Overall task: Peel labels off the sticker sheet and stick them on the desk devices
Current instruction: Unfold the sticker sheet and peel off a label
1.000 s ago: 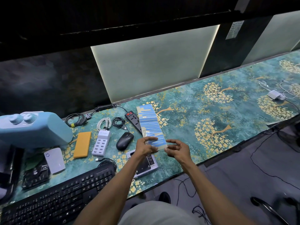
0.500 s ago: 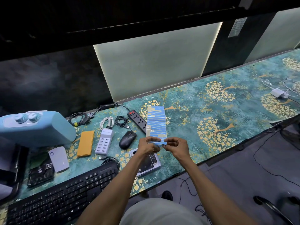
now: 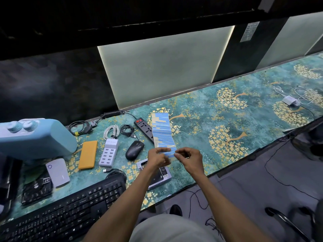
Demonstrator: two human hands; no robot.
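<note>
A long sticker sheet (image 3: 162,131) with blue labels on tan backing is held above the desk, its far end pointing away from me. My left hand (image 3: 158,158) grips the sheet's near end. My right hand (image 3: 189,158) pinches a blue label at the sheet's near right corner. Below and left of the hands lie desk devices: a black mouse (image 3: 134,150), a grey multi-port USB charger (image 3: 108,152), a black power strip (image 3: 145,131), an orange power bank (image 3: 88,154), a white drive (image 3: 57,172) and a black keyboard (image 3: 61,213).
A blue speaker-like device with two knobs (image 3: 33,137) stands at the left. Coiled cables (image 3: 111,131) lie near the wall. A boxed item (image 3: 157,177) sits under my left forearm. A white adapter with cable (image 3: 291,100) lies far right. The desk's front edge (image 3: 227,169) runs diagonally.
The sheet has swung from leaning left to nearly straight away from me. Both hands have closed in on its near end, and the right fingers now pinch a label at the corner.
</note>
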